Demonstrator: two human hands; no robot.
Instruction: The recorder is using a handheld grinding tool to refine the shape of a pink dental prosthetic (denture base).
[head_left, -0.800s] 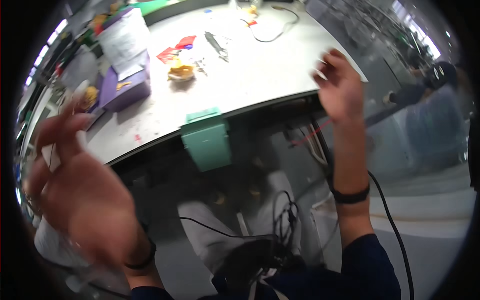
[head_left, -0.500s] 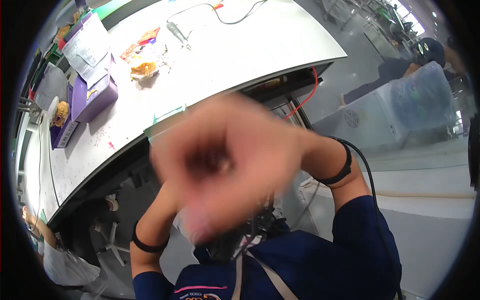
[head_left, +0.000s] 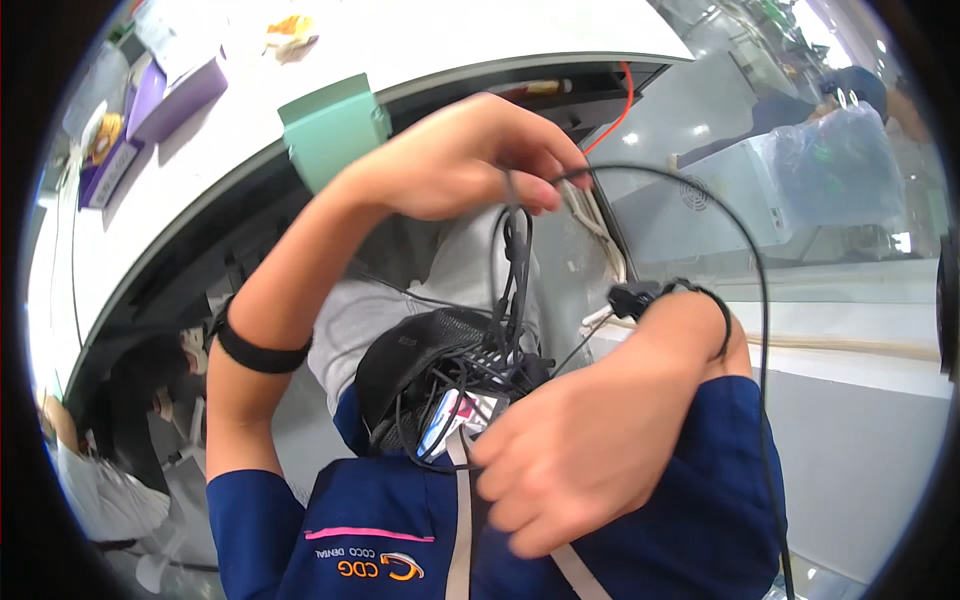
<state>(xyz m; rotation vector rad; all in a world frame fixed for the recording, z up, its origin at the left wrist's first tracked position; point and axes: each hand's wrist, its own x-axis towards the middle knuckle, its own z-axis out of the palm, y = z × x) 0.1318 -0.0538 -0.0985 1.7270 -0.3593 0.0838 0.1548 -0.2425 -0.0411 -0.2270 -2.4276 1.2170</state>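
My left hand [head_left: 450, 160] is raised in front of the table edge, its thumb and fingers closed on a black cable [head_left: 690, 180]. That cable arcs away to the right; more black strands hang below the hand. Over my lap sits a black mesh pouch [head_left: 415, 360] stuffed with tangled black cords. A small white, blue and red card [head_left: 438, 425] lies among them. Close to my chest, my right hand [head_left: 580, 460] is curled beside the pouch and a beige strap [head_left: 459, 515]; its fingertips are hidden. A small black device [head_left: 635, 298] shows by my right wrist.
A pale green box [head_left: 335, 120] sticks out at the white table's [head_left: 420, 30] front edge. Purple bins [head_left: 180, 100] stand at the far left. To the right are a red cable [head_left: 630, 100], a clear plastic bag [head_left: 840, 185] and another person [head_left: 855, 90]. Someone sits at lower left [head_left: 110, 500].
My hands, blurred together close to the camera before, are now apart: the left out by the table edge with the cable, the right down by my chest. The view has tilted toward my lap.
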